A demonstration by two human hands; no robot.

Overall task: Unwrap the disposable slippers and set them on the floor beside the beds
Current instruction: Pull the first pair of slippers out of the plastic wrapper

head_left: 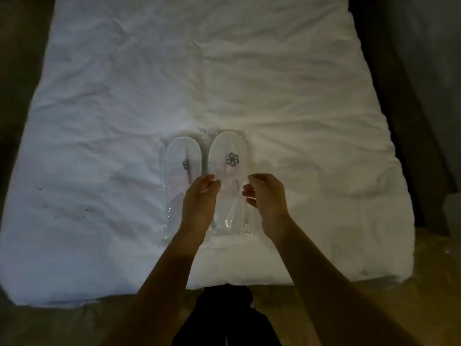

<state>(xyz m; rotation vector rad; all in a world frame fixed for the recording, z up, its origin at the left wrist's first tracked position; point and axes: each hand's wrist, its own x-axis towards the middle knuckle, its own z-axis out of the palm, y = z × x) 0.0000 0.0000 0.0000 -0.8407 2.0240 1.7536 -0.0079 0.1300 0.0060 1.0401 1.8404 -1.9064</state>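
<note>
Unwrapping begins: my left hand [200, 193] and right hand [265, 193] pinch the right slipper packet [228, 176]; next, tear the film.

Wide bare duvet [124, 108] lies open from nine round to three o'clock of the two wrapped packs [228, 156], which sit side by side, touching. Both hands, left [198, 196] and right [268, 196], crowd the right pack's six o'clock end; floor [349, 290] lies beyond.
</note>
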